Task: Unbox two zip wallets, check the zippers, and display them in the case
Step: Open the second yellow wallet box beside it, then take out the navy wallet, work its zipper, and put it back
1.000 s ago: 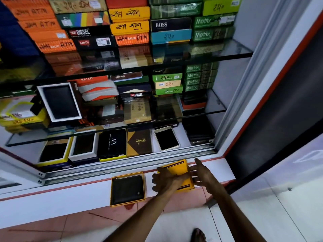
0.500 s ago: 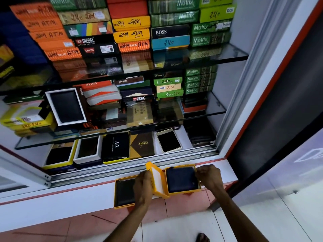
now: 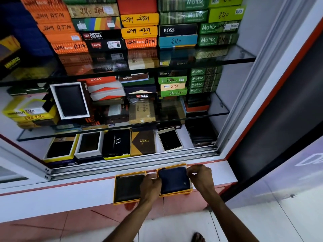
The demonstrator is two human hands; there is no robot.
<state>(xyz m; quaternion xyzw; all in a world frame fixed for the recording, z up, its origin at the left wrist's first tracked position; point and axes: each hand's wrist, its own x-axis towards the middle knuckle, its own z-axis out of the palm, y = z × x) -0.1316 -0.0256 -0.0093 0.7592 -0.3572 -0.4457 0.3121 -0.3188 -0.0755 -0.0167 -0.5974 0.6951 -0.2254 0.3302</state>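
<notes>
Two open yellow boxes sit side by side on the white ledge (image 3: pixel 70 193) below the display case. The left box (image 3: pixel 116 189) holds a black wallet (image 3: pixel 128 188). In the right box (image 3: pixel 174 194) lies a navy zip wallet (image 3: pixel 173 179) with a small round stud near its right side. My left hand (image 3: pixel 150 186) grips the left edge of the right box, between the two boxes. My right hand (image 3: pixel 199 173) pinches the navy wallet's far right corner. A second yellow rim shows beneath the right box's front edge.
The case's sliding track (image 3: pixel 132 163) runs just behind the boxes. On the bottom shelf stand several open boxed wallets (image 3: pixel 170 139) and a dark stack at the right (image 3: pixel 201 133). Glass shelves (image 3: pixel 218 114) above carry stacked boxes. A foot (image 3: pixel 198 237) shows on the tiled floor.
The yellow lid came off the right box, baring the navy wallet, and is no longer upright in my left hand. My left hand moved to the box's left edge; my right hand shifted to the wallet's corner.
</notes>
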